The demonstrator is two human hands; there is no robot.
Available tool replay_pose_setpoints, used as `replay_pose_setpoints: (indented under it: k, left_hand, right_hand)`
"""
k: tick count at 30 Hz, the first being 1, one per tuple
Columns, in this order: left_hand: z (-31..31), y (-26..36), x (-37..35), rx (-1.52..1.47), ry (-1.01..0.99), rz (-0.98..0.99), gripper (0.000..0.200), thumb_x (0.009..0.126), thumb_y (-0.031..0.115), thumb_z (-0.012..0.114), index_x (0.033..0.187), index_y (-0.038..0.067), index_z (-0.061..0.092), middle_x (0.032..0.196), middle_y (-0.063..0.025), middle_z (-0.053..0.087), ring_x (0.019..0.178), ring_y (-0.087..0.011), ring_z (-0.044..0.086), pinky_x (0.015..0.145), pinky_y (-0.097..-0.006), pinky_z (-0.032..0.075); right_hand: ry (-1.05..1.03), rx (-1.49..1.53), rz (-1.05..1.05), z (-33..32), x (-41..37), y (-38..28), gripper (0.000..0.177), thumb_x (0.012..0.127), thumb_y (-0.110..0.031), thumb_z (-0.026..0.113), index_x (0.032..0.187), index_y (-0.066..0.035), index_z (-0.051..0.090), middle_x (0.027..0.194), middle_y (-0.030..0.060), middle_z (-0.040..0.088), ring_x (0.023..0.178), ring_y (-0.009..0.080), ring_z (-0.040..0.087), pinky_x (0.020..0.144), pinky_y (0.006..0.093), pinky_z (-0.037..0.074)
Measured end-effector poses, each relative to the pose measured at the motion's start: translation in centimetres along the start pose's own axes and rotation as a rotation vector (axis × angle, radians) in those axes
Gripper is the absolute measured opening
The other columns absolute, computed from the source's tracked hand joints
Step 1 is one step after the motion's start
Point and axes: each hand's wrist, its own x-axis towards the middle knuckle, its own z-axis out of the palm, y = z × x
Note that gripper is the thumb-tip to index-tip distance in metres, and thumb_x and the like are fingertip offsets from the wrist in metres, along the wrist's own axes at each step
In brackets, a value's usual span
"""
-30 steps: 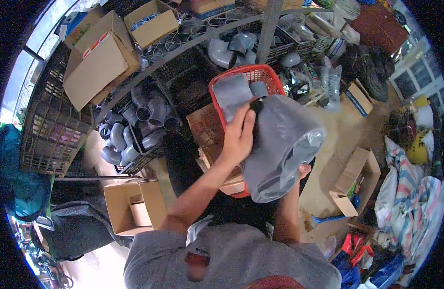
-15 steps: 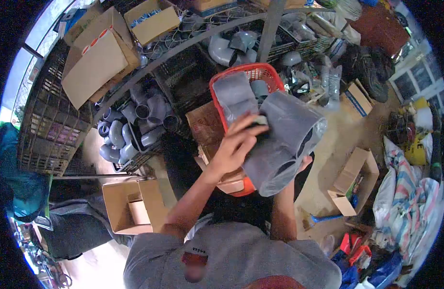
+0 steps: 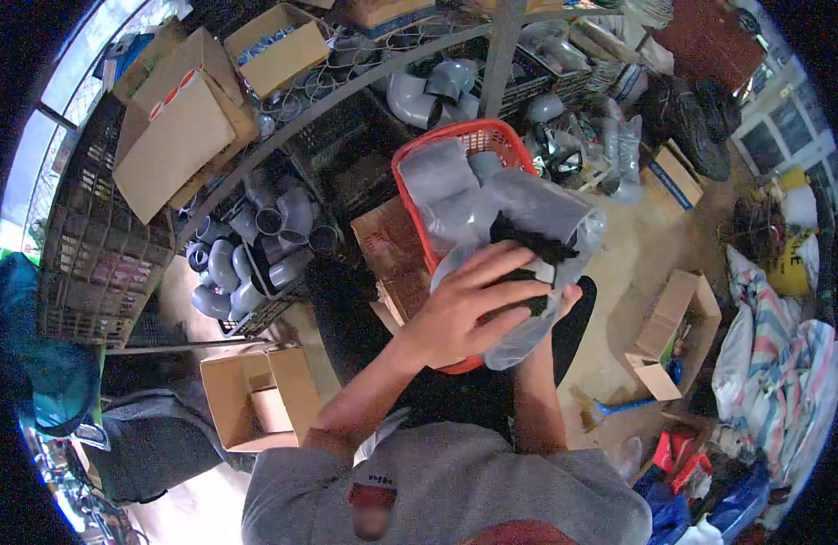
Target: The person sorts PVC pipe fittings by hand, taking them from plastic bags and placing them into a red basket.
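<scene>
A large grey pipe fitting (image 3: 539,198) in clear plastic wrap lies in front of me, over the near side of a red plastic basket (image 3: 410,195). My right hand (image 3: 570,300) grips its lower right side, with most of the fingers hidden behind it. My left hand (image 3: 478,304) is pressed over the fitting, fingers curved across it. Under those fingers sits a dark, ragged-edged thing (image 3: 530,234) with a pale part; its kind I cannot tell. Another wrapped grey fitting (image 3: 437,173) rests in the basket.
Left of the basket stands a crate of grey pipe elbows (image 3: 246,272). An open cardboard box (image 3: 223,400) is at lower left, another box (image 3: 678,318) at right beside a blue-handled brush (image 3: 623,407). A metal rail (image 3: 337,86) curves across the back.
My left hand has moved down and right across the fitting, with the dark thing under it. The wrapped fitting has shifted slightly and turned. My right hand shows a little more.
</scene>
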Motion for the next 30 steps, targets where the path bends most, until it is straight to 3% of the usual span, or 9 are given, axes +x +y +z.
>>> replay_pose_setpoints:
  k: [2,5,7,10,15,18,21,26,30]
  left_hand:
    - [0.0,-0.5,-1.3,-0.095,0.084,-0.218,0.037,0.085,0.011,0.074,0.122,0.011,0.074,0.135,-0.0168,0.062,0.128,-0.0375,0.057,0.110,-0.0477,0.045]
    - [-0.1,-1.2,-3.6,-0.043,0.156,-0.297,0.037,0.082,0.011,0.076,0.119,0.012,0.075,0.133,-0.0153,0.063,0.125,-0.0353,0.059,0.110,-0.0464,0.045]
    - [0.1,-0.9,-3.9,0.003,0.173,-0.224,0.040,0.079,0.012,0.078,0.118,0.014,0.076,0.131,-0.0118,0.065,0.120,-0.0336,0.061,0.111,-0.0481,0.045]
    - [-0.7,0.5,-2.1,-0.032,-0.019,0.035,0.047,0.075,0.011,0.081,0.121,0.017,0.076,0.137,-0.0079,0.064,0.121,-0.0331,0.060,0.112,-0.0546,0.043]
    - [-1.4,-1.0,0.2,0.161,0.066,-0.040,0.043,0.082,0.007,0.075,0.124,0.016,0.074,0.148,-0.0104,0.059,0.128,-0.0325,0.060,0.113,-0.0488,0.043]
    - [-0.4,-2.2,-1.6,0.012,0.179,-0.319,0.034,0.085,0.003,0.069,0.118,0.009,0.075,0.139,-0.0131,0.066,0.130,-0.0344,0.059,0.111,-0.0450,0.045]
    - [0.1,-1.1,-4.1,0.067,0.209,-0.285,0.034,0.084,0.001,0.069,0.117,0.007,0.075,0.135,-0.0138,0.067,0.127,-0.0366,0.060,0.110,-0.0453,0.045]
    - [1.1,1.0,-4.4,0.263,0.178,-0.066,0.056,0.073,0.033,0.085,0.126,0.016,0.075,0.145,-0.0058,0.059,0.131,-0.0347,0.051,0.117,-0.0589,0.033]
    - [1.1,-0.2,-4.6,0.373,0.284,0.100,0.070,0.064,0.040,0.092,0.129,0.019,0.073,0.143,-0.0091,0.058,0.130,-0.0387,0.050,0.116,-0.0587,0.035]
  right_hand:
    - [0.010,-0.022,-0.011,1.1,0.4,-0.6,0.084,0.080,-0.059,0.063,0.143,-0.006,0.051,0.140,0.0169,0.059,0.125,0.0344,0.058,0.108,0.0502,0.048]
    - [0.105,-0.058,-0.057,4.8,0.7,-1.5,0.085,0.079,-0.057,0.064,0.145,-0.005,0.050,0.138,0.0181,0.060,0.123,0.0362,0.059,0.107,0.0502,0.049]
    - [0.165,-0.098,-0.093,3.5,0.3,-1.6,0.089,0.080,-0.061,0.065,0.147,-0.005,0.048,0.137,0.0181,0.060,0.123,0.0362,0.059,0.107,0.0501,0.049]
    - [0.232,0.058,0.068,4.0,-0.2,-1.2,0.101,0.066,-0.042,0.072,0.153,-0.003,0.039,0.145,0.0205,0.055,0.130,0.0400,0.055,0.110,0.0536,0.048]
    - [0.210,-0.110,0.013,5.7,0.4,-0.2,0.101,0.067,-0.043,0.074,0.153,-0.002,0.038,0.146,0.0195,0.054,0.130,0.0374,0.057,0.111,0.0511,0.049]
    - [0.203,-0.102,-0.041,6.3,1.0,-0.9,0.097,0.070,-0.044,0.072,0.152,-0.003,0.040,0.143,0.0188,0.055,0.128,0.0368,0.058,0.109,0.0510,0.049]
    - [0.232,-0.107,-0.084,6.4,1.2,-1.2,0.092,0.073,-0.046,0.070,0.150,-0.004,0.042,0.141,0.0181,0.056,0.126,0.0361,0.058,0.107,0.0508,0.049]
    - [0.266,-0.095,-0.103,7.1,1.3,0.3,0.085,0.077,-0.049,0.066,0.146,-0.005,0.045,0.137,0.0169,0.058,0.122,0.0350,0.060,0.105,0.0505,0.050]
    - [0.295,-0.118,-0.110,8.4,1.6,1.5,0.079,0.081,-0.051,0.064,0.144,-0.005,0.048,0.133,0.0160,0.060,0.119,0.0341,0.061,0.103,0.0503,0.051]
